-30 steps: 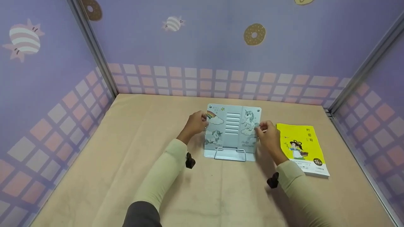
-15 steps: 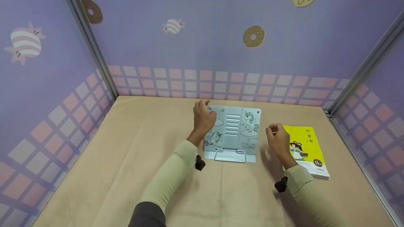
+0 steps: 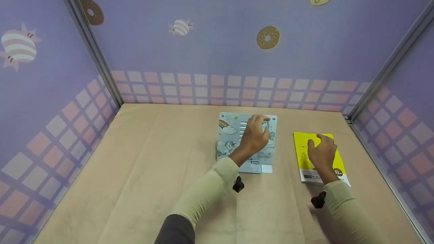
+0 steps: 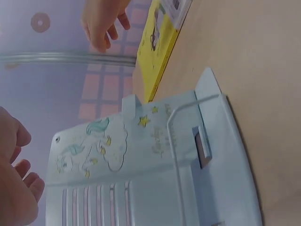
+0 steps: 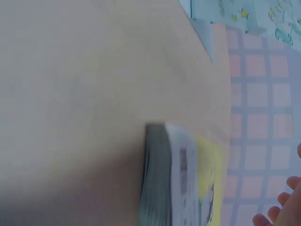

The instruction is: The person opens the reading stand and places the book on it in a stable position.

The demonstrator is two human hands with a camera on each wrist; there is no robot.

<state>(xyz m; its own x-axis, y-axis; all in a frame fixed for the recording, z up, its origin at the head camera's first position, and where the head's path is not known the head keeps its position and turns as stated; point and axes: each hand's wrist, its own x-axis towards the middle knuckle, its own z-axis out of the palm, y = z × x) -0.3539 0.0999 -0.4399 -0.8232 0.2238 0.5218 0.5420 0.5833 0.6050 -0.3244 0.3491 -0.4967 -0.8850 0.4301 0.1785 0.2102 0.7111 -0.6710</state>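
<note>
A light blue metal book stand with unicorn and rainbow drawings stands upright on the table, a wire holder across its lower ledge. My left hand is in front of the stand in the head view and hides its middle; the fingers are loosely bent and hold nothing. To the right lies a yellow and white book, cover up. Over that book is my right hand, thumb and fingers spread apart with nothing between them. In the left wrist view the stand's slotted back and wire are seen close up.
Beige cloth covers the table. A purple back wall with a checked pink and white band rises behind it, with side walls at left and right joined by grey metal posts.
Both hands have let go of the book stand's side edges. The left hand has moved right, across the stand's front; the right hand has moved right, over the book, its fingers spreading.
</note>
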